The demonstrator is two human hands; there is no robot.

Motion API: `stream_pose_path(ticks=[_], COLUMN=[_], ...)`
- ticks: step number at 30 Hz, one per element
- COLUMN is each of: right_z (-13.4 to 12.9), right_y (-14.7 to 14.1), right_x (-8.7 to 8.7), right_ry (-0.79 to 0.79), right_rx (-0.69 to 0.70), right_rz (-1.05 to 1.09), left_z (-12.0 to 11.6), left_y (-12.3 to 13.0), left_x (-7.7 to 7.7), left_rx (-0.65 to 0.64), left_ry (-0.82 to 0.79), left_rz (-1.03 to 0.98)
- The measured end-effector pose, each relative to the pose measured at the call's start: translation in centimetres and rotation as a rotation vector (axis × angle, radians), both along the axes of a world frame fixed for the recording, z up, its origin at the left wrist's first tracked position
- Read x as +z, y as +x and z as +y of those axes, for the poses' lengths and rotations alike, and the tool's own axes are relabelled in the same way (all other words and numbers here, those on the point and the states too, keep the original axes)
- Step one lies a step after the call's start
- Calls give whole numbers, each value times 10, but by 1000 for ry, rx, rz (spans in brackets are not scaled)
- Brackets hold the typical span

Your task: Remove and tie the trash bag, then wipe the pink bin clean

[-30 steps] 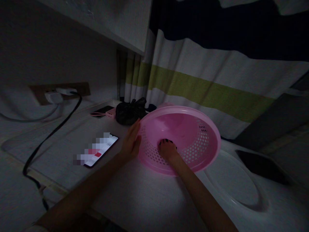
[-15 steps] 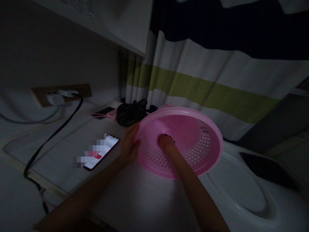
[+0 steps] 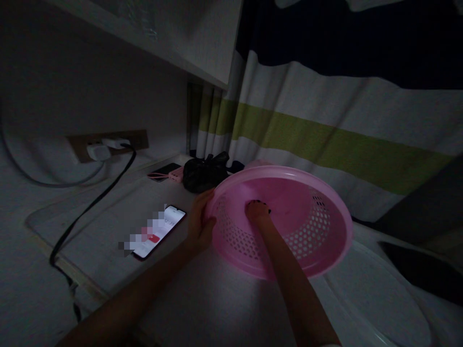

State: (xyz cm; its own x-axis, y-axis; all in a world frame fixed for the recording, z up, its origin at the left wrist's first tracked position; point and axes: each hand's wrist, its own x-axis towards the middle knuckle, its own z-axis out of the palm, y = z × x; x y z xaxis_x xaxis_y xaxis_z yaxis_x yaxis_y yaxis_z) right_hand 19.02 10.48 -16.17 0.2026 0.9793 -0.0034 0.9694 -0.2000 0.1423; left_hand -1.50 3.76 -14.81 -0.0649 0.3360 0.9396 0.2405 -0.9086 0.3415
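Observation:
A pink plastic basket (image 3: 282,171) with rows of holes in its wall is tilted, its wide mouth facing me. My left hand (image 3: 201,219) grips the basket's left rim, fingers behind it and thumb in front. Inside the basket, my right hand (image 3: 258,212) is closed near the inner bottom, with a bit of something dark showing along its knuckles. What that dark thing is, I cannot make out. A lit phone (image 3: 161,233) lies face up on the white tabletop (image 3: 202,299), left of my left hand.
Behind the phone are a black plastic bag (image 3: 204,172), a pink power bank (image 3: 176,174) and a dark phone-like slab (image 3: 166,170). Plugs and a black cable (image 3: 94,195) hang at the left wall socket (image 3: 141,140). A striped curtain (image 3: 307,140) hangs behind; a dark panel (image 3: 423,272) lies right.
The whole view has shifted, so the basket, both hands and the phone appear slightly farther right and lower. My hands keep nearly the same places on and in the basket.

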Motion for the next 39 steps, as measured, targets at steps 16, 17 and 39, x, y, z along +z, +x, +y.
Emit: stream_pose_path(ticks=[16,17,39], right_z=[-10,-10,-82], right_y=[-9,-9,-19], right_x=[-2,-2,17], right_ry=[5,-2,-156], right_rx=[-61,-60,206], right_rz=[-58,-60,-109], left_z=[0,0,-7], left_y=[3,2,4], left_x=[8,10,11], left_rx=[28,31,57], left_ry=[-208,-203,-115], left_rz=[-207,-188,107])
